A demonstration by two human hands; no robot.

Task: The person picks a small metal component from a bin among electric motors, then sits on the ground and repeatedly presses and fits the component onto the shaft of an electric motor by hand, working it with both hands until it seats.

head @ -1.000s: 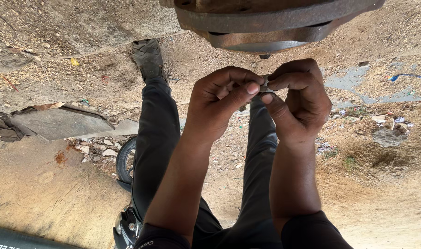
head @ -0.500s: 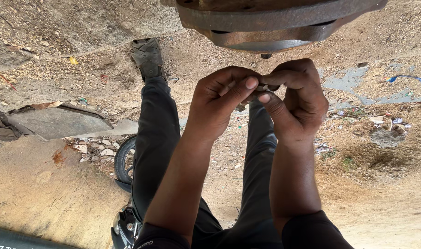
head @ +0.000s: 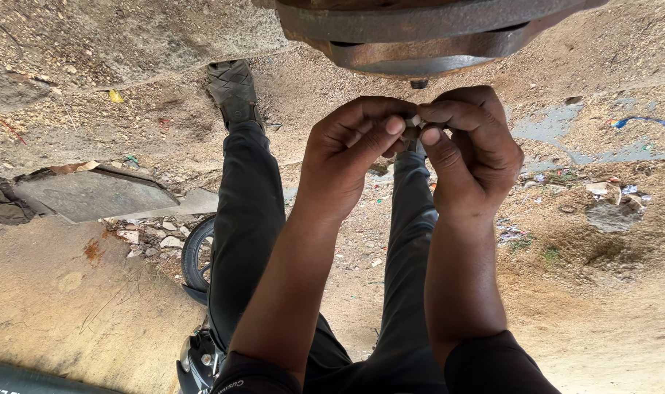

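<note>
Head view, looking down along my two forearms. My left hand [head: 351, 149] and my right hand [head: 472, 146] meet at the fingertips just below one rusty metal hub [head: 427, 33], which fills the top edge of the view. Both hands are closed in a pinch on one small metal part [head: 413, 125], pale at its visible tip and dark lower down; my left thumb and forefinger press it from one side, my right thumb and forefinger from the other. Most of the part is hidden by my fingers, so I cannot tell its exact shape. One short dark stud [head: 418, 84] hangs from the underside of the hub, just above the pinched part and apart from it.

Beyond my hands lie my two legs in dark trousers [head: 249, 211], stretched out over sandy ground [head: 602, 306]. One woven shoe [head: 234, 91] shows at the end of the left leg; the other foot is hidden behind my hands. One small black wheel [head: 194, 252] stands beside the left leg. One flat grey slab [head: 92, 193] lies further left, with a scatter of pale stones near it. One blue scrap [head: 642, 120] lies at far right.
</note>
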